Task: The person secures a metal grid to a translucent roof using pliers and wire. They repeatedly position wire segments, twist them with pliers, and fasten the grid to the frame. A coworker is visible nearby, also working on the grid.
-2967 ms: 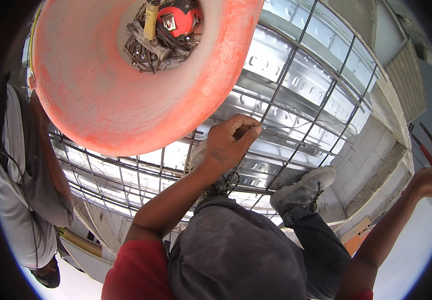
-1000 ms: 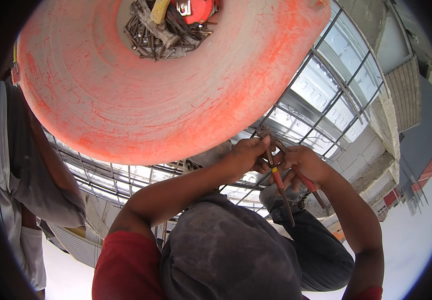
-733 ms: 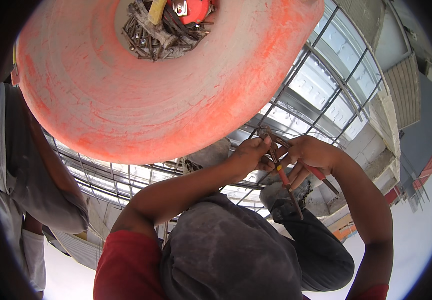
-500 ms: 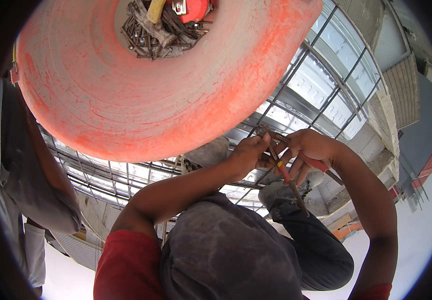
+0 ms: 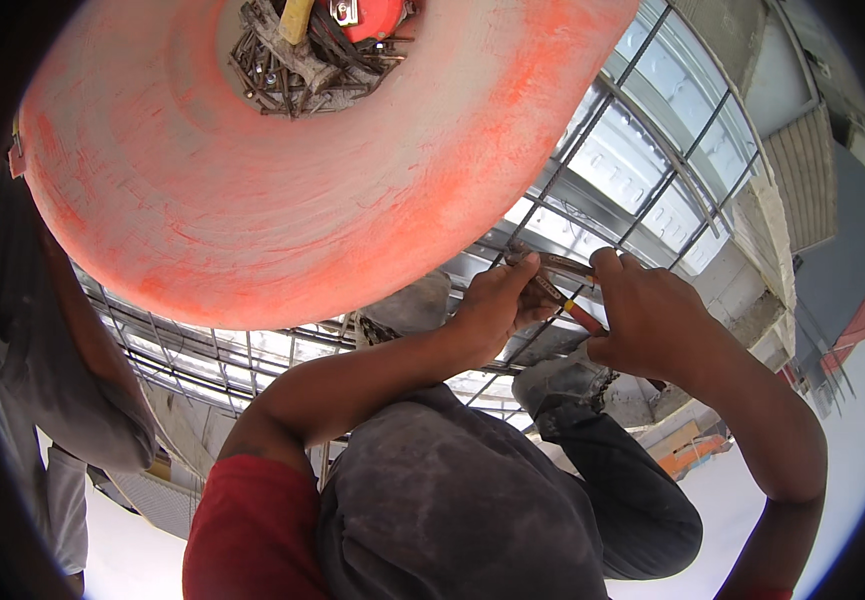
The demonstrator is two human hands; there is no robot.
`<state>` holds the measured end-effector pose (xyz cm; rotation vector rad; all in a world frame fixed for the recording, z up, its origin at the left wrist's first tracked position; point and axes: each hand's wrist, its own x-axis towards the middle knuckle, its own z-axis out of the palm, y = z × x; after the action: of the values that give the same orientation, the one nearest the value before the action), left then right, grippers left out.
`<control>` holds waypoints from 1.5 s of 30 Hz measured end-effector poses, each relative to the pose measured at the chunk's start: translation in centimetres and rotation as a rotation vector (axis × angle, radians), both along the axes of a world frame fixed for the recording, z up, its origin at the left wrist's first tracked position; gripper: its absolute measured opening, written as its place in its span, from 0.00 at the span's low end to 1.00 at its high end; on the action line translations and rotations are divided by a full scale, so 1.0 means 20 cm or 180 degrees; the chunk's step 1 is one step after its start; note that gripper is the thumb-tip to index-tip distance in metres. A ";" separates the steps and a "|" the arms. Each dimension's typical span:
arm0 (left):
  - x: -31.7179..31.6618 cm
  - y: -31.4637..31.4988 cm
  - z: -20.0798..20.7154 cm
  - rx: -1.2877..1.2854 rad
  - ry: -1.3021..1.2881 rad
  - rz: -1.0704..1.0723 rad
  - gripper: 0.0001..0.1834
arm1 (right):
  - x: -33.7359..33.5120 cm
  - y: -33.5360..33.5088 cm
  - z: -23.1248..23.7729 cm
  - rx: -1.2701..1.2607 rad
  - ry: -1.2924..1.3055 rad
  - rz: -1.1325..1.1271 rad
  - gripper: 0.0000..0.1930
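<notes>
My right hand (image 5: 652, 315) is closed around the handles of a pair of pincers (image 5: 584, 317), whose grips are red and yellow. The jaws of the pincers reach toward a crossing of dark steel bars (image 5: 519, 238). My left hand (image 5: 497, 310) is beside the jaws, thumb and fingers pinched together at the bars. What lies between those fingers is too small and hidden to name. My right hand covers most of the handle ends.
A large scuffed orange tub (image 5: 282, 240) fills the upper left, holding nails (image 5: 277, 80), a red tape measure (image 5: 374, 18) and a yellow handle (image 5: 296, 20). A rebar grid (image 5: 662, 185) lies over metal sheeting. Another person's leg (image 5: 72, 370) is at the left.
My right hand has moved slightly outward and turned, its fingers now wrapped over the pincers' handles instead of spread between them. My left hand stays near the jaws.
</notes>
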<state>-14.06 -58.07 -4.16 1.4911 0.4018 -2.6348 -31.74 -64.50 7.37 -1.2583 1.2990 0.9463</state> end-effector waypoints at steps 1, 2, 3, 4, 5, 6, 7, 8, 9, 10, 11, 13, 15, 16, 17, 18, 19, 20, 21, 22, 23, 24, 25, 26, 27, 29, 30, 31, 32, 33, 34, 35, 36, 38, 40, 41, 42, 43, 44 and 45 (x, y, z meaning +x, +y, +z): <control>-0.02 0.00 0.01 0.0061 -0.0059 0.0132 0.19 | 0.02 0.02 0.05 -0.0525 0.0074 0.0432 0.26; -0.03 -0.01 0.01 0.0122 -0.0111 0.0256 0.19 | 0.04 0.02 0.09 -0.0998 0.0217 0.0912 0.24; -0.04 -0.01 0.01 0.0136 -0.0119 0.0244 0.18 | 0.08 0.02 0.10 -0.1173 0.0462 0.1397 0.20; -0.03 -0.02 0.01 0.0149 -0.0128 0.0235 0.18 | 0.10 0.00 0.10 -0.1223 0.0403 0.1358 0.17; -0.03 -0.02 0.01 0.0171 -0.0126 0.0235 0.17 | 0.12 -0.03 0.10 -0.1086 0.0406 0.1337 0.16; -0.01 -0.03 0.02 0.0217 -0.0046 0.0136 0.17 | 0.13 -0.06 0.09 -0.0695 0.0465 0.1258 0.14; 0.01 -0.04 0.02 0.0272 0.0036 0.0048 0.18 | 0.12 -0.12 0.06 -0.0319 0.0224 0.1106 0.14; 0.03 -0.05 0.02 0.0323 0.0124 0.0000 0.18 | 0.09 -0.19 0.03 0.0312 0.0039 0.0904 0.14; 0.06 -0.05 0.02 0.0253 0.0308 -0.0167 0.19 | 0.08 -0.24 0.01 0.0943 -0.0055 0.0760 0.15; 0.08 -0.06 0.03 0.0192 0.0523 -0.0313 0.20 | 0.07 -0.25 0.01 0.0954 -0.0189 0.0573 0.13; 0.09 -0.06 0.03 0.0169 0.0692 -0.0520 0.21 | 0.08 -0.25 0.01 0.0974 -0.0227 0.0439 0.12; 0.10 -0.07 0.05 -0.0191 0.0956 -0.0811 0.26 | 0.05 -0.20 0.01 0.0834 -0.0354 0.0237 0.12; 0.10 -0.07 0.07 -0.0663 0.1115 -0.1170 0.28 | 0.01 -0.12 0.01 0.0473 -0.0533 0.0113 0.15; 0.10 -0.08 0.08 -0.1041 0.1198 -0.1461 0.26 | -0.01 -0.05 0.00 0.0398 -0.0389 0.0077 0.16; 0.10 -0.08 0.08 -0.1416 0.1271 -0.1752 0.23 | -0.03 0.02 -0.01 0.0325 -0.0254 0.0040 0.17; 0.10 -0.08 0.08 -0.1799 0.1339 -0.2044 0.21 | -0.05 0.09 -0.02 0.0246 -0.0119 0.0004 0.18; 0.11 -0.09 0.08 -0.2497 0.1167 -0.2148 0.19 | -0.07 0.15 -0.04 0.0211 -0.0040 -0.0093 0.17; 0.11 -0.09 0.08 -0.2992 0.1109 -0.2071 0.19 | -0.10 0.20 -0.06 0.0169 0.0025 -0.0186 0.16; 0.12 -0.09 0.07 -0.3468 0.1044 -0.2066 0.18 | -0.12 0.25 -0.08 0.0131 0.0081 -0.0286 0.15; 0.13 -0.09 0.07 -0.3961 0.0984 -0.1981 0.18 | -0.13 0.29 -0.10 0.0006 0.0050 -0.0368 0.14; 0.13 -0.08 0.06 -0.4182 0.1007 -0.1966 0.17 | -0.14 0.32 -0.12 -0.0131 0.0023 -0.0439 0.14; 0.13 -0.07 0.05 -0.4413 0.1023 -0.1870 0.16 | -0.15 0.34 -0.14 -0.0139 0.0093 -0.0457 0.14; 0.14 -0.06 0.05 -0.4640 0.1044 -0.1720 0.15 | -0.16 0.35 -0.15 -0.0223 0.0014 -0.0465 0.13; 0.14 -0.05 0.05 -0.4754 0.1124 -0.1923 0.13 | -0.17 0.35 -0.16 -0.0169 0.0057 -0.0432 0.13; 0.14 -0.04 0.04 -0.4883 0.1209 -0.2055 0.12 | -0.17 0.35 -0.16 -0.0196 0.0235 -0.0361 0.12; 0.13 -0.02 0.03 -0.5329 0.1142 -0.1928 0.13 | -0.17 0.34 -0.15 -0.0069 0.0091 -0.0443 0.12; 0.12 -0.01 0.03 -0.5622 0.0957 -0.1679 0.16 | -0.16 0.34 -0.13 0.0027 0.0104 -0.0430 0.12; 0.11 -0.01 0.02 -0.5957 0.0750 -0.1397 0.21 | -0.16 0.34 -0.12 0.0258 -0.0110 -0.0620 0.11; 0.10 0.00 0.01 -0.6103 0.0765 -0.1404 0.23 | -0.15 0.34 -0.09 0.0548 -0.0281 -0.0787 0.11; 0.09 0.00 0.00 -0.6259 0.0779 -0.1373 0.26 | -0.13 0.35 -0.07 0.0676 -0.0661 -0.0956 0.11; 0.08 0.02 0.00 -0.6378 0.0766 -0.1301 0.29 | -0.11 0.37 -0.06 0.1316 -0.0533 -0.1979 0.12; 0.07 0.03 0.00 -0.6464 0.0885 -0.1336 0.30 | -0.09 0.40 -0.06 0.1746 -0.0588 -0.3032 0.12; 0.06 0.04 -0.01 -0.6554 0.1014 -0.1383 0.28 | -0.06 0.42 -0.06 0.2094 -0.0563 -0.4071 0.12; 0.05 0.06 0.00 -0.6805 0.1140 -0.1300 0.26 | -0.01 0.46 -0.06 0.2598 -0.0766 -0.5371 0.09; 0.00 0.05 -0.01 -0.7037 0.0959 -0.1490 0.19 | 0.02 0.45 -0.06 0.2773 -0.0495 -0.5537 0.09; -0.02 0.04 -0.02 -0.7010 0.0987 -0.1788 0.17 | 0.03 0.44 -0.05 0.2586 -0.0434 -0.5154 0.11; -0.05 0.03 -0.01 -0.6957 0.1052 -0.2121 0.16 | 0.02 0.41 -0.04 0.2350 -0.0470 -0.4671 0.11; -0.09 0.02 0.00 -0.6882 0.1078 -0.2191 0.16 | -0.01 0.37 -0.01 0.2108 -0.0300 -0.4096 0.12; -0.13 0.00 0.00 -0.6804 0.1108 -0.2308 0.16 | -0.04 0.33 0.02 0.1803 -0.0043 -0.3406 0.14; -0.17 -0.03 -0.01 -0.6734 0.1106 -0.2480 0.16 | -0.07 0.29 0.08 0.1269 0.0102 -0.3068 0.17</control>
<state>-17.50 -58.64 -4.30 0.2537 -2.3558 -1.5897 -33.21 -58.61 9.05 -0.2210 1.4218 0.4701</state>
